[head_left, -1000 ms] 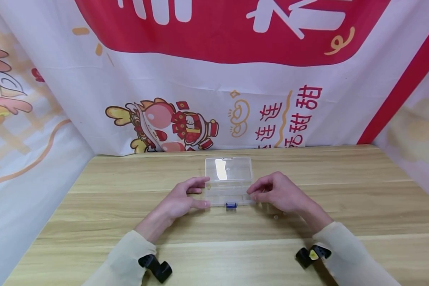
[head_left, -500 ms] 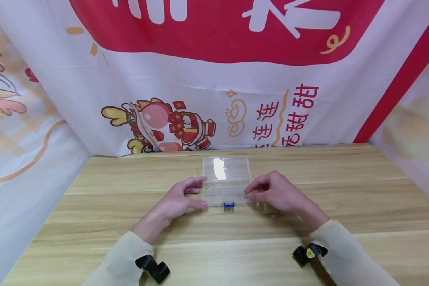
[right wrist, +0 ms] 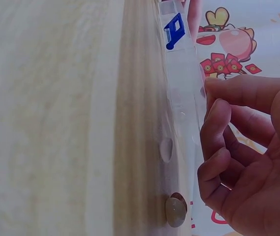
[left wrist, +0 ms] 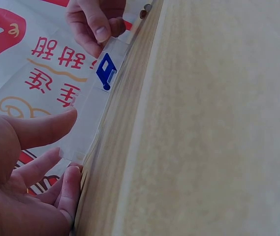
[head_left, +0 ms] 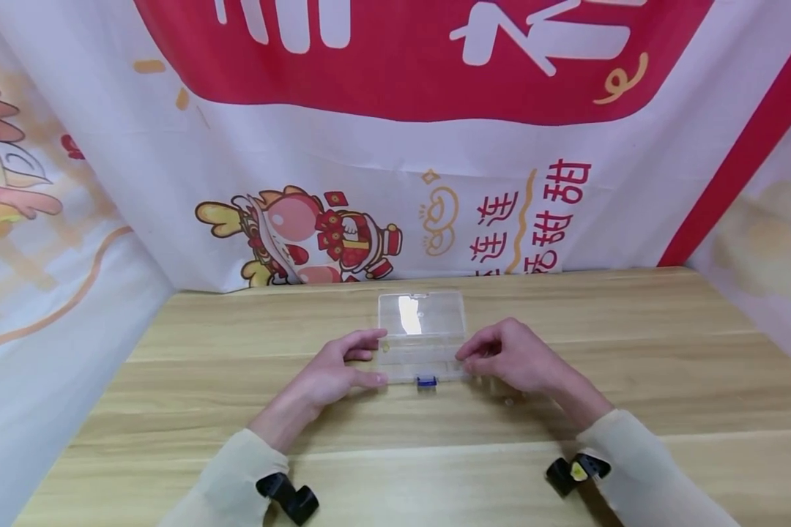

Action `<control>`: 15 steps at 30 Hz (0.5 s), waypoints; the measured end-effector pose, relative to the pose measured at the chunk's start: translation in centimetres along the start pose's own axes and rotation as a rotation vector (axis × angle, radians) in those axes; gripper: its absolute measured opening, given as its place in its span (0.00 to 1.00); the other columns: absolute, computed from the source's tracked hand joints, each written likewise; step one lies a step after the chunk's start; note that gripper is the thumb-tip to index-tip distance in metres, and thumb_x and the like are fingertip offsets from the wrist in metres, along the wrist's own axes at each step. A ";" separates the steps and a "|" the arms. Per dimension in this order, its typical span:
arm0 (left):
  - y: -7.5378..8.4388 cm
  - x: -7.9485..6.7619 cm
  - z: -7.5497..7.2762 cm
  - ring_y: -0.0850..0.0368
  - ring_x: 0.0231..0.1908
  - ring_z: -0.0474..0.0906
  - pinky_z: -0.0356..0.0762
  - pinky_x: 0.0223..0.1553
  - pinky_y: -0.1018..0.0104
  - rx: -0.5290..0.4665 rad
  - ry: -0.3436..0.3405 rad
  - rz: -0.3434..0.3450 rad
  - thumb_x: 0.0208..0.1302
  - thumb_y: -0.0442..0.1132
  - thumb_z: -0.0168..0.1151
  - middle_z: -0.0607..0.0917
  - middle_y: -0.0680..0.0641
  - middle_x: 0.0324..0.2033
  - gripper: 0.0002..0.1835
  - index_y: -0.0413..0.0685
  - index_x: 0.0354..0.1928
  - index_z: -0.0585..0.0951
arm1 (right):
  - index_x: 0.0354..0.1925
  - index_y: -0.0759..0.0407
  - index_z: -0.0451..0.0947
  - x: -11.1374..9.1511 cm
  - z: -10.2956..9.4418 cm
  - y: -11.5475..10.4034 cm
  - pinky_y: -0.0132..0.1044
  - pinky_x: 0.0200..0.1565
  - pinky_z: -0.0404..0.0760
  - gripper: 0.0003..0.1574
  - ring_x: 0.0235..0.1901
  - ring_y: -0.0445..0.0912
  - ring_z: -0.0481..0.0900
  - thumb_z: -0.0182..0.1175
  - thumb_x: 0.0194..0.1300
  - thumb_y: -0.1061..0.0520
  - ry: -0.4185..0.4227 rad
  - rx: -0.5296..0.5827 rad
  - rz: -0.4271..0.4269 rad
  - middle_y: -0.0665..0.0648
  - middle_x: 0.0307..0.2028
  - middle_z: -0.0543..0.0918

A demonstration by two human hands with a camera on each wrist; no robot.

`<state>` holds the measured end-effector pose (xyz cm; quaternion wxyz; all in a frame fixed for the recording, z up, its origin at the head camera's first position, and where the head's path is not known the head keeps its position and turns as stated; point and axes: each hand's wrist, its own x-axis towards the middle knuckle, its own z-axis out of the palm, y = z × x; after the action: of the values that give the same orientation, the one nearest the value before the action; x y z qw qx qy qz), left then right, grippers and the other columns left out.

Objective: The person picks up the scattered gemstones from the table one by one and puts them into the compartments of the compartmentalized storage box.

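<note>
Standing on the counter (head_left: pixel 395 483), lid (head_left: pixel 435 315) already raised, the clear box (head_left: pixel 415 351) has the loosely spread left hand (head_left: pixel 339 367) at one end, the curled right hand (head_left: pixel 519 359) at the other (pinching what, if anything, is unclear), and rounded pieces (right wrist: pixel 175 212) seemingly left outside.

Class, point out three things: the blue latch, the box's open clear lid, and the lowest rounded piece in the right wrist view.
Blue latch (head_left: pixel 426 381): head view, middle of its blue body.
Clear lid (head_left: pixel 433 315): head view, panel beside the bright reflection.
Rounded piece (right wrist: pixel 175 214): right wrist view, centre of its face.
</note>
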<state>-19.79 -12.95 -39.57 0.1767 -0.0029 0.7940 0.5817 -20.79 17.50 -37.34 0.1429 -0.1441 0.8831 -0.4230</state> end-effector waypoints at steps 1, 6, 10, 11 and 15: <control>0.0 0.0 0.1 0.48 0.66 0.72 0.69 0.75 0.47 0.000 0.000 0.000 0.60 0.32 0.77 0.78 0.48 0.68 0.38 0.63 0.72 0.78 | 0.44 0.56 0.91 -0.1 0.0 0.0 0.33 0.36 0.79 0.08 0.37 0.47 0.78 0.71 0.67 0.59 -0.002 0.000 -0.002 0.54 0.38 0.89; 0.0 0.1 0.2 0.49 0.66 0.72 0.69 0.74 0.46 0.005 0.006 -0.005 0.61 0.32 0.77 0.79 0.49 0.68 0.37 0.64 0.72 0.78 | 0.47 0.55 0.91 -0.4 -0.6 0.3 0.32 0.36 0.78 0.09 0.37 0.48 0.77 0.71 0.69 0.58 -0.038 0.007 -0.023 0.54 0.41 0.89; 0.0 0.1 0.2 0.49 0.66 0.72 0.69 0.74 0.46 0.007 0.008 -0.011 0.61 0.32 0.77 0.79 0.49 0.68 0.37 0.64 0.71 0.79 | 0.49 0.55 0.91 -0.6 -1.5 0.8 0.32 0.36 0.78 0.11 0.38 0.50 0.78 0.71 0.69 0.58 -0.061 0.030 -0.070 0.55 0.44 0.90; 0.0 0.1 0.2 0.49 0.66 0.72 0.69 0.74 0.46 0.007 0.009 -0.013 0.61 0.32 0.77 0.79 0.49 0.67 0.37 0.64 0.71 0.79 | 0.49 0.56 0.90 -0.6 -1.8 1.0 0.32 0.36 0.79 0.11 0.38 0.50 0.79 0.71 0.69 0.59 -0.067 0.038 -0.091 0.56 0.44 0.90; 0.1 0.0 0.2 0.49 0.65 0.72 0.69 0.74 0.47 0.006 0.009 -0.012 0.61 0.32 0.77 0.78 0.49 0.67 0.37 0.64 0.72 0.79 | 0.49 0.59 0.89 -0.8 -3.1 1.7 0.33 0.38 0.82 0.12 0.38 0.49 0.81 0.71 0.68 0.58 -0.093 0.048 -0.119 0.57 0.41 0.89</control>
<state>-19.76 -12.78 -39.56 0.1767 -0.0096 0.7964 0.5784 -21.44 21.02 -36.75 0.1617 -0.2126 0.8550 -0.4445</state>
